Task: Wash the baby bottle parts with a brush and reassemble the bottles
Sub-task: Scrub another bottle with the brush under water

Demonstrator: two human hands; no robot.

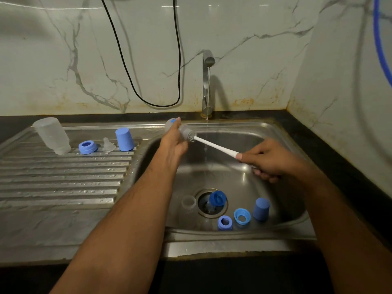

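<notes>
a small clear bottle part (169, 124), possibly a bottle, is gripped by the left hand (172, 143) over the steel sink (282, 132); the white-handled bristle brush (214, 145), clasped by the right hand (269, 161), could knock the wet piece loose.

Head view, single: worn high, facing forward-down, close over the stainless steel sink (282, 132) and marble-patterned wall (244, 24).

Blue caps (125, 139) and rings (87, 147) dotted the steel-grey sink (244, 172); the brush (214, 146) showed white, the wall tiles (63, 60) behind the sink grey-veined white.
</notes>
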